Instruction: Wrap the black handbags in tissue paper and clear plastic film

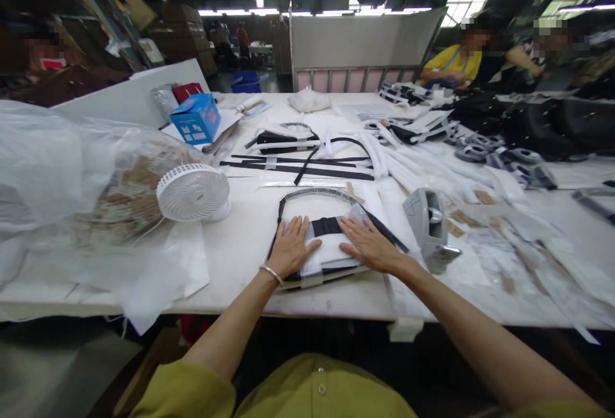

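Observation:
A dark bag with a wrapped, arched handle lies on the table, partly covered by white padding (330, 250) and clear film. My left hand (292, 246) rests flat on the left part of this padding, fingers spread, a bangle at the wrist. On the right part lies my right hand (369, 242), palm down with its fingers stretched out. Between the hands a black strap piece (327, 225) shows. Beyond them, black straps (307, 167) and another dark bag (287, 142) lie on the table. The underside of the near bag is hidden.
A white fan (193, 192) and a blue box (196, 118) stand left, beside a large plastic bag of tags (129, 187). A grey tape dispenser (430, 229) is close to my right forearm. Foam strips and dark bags cover the right side. People sit at the far right.

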Action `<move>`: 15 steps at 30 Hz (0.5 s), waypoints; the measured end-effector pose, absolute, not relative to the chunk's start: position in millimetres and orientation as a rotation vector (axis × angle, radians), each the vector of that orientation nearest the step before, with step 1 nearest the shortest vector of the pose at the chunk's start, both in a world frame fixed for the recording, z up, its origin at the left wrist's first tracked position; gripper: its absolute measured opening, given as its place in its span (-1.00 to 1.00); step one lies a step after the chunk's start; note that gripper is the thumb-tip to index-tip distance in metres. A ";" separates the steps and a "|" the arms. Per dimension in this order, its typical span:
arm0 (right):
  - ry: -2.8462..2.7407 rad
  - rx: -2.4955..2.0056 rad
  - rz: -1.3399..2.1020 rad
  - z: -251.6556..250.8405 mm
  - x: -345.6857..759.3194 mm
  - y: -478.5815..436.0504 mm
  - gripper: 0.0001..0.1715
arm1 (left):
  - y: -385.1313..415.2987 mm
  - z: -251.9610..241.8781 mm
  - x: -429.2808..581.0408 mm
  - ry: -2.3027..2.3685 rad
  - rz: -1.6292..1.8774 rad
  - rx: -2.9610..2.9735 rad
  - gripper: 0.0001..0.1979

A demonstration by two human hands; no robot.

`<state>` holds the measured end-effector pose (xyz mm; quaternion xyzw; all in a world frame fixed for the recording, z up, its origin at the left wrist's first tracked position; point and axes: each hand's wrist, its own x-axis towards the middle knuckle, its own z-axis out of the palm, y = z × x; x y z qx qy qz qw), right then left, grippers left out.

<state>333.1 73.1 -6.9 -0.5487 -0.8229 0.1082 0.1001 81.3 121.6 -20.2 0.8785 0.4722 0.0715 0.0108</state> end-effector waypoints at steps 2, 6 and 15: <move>-2.435 -1.615 0.324 -11.3 332.6 74.9 -0.28 | 124.3 -16.8 81.4 1.464 0.201 2.730 -0.32; -2.352 -1.653 0.544 9.9 341.5 90.8 -0.30 | 118.5 3.6 80.1 1.445 0.196 2.730 -0.35; -2.008 -2.070 0.462 8.1 361.8 102.0 -0.18 | 67.3 7.6 76.6 1.147 0.205 2.964 -0.14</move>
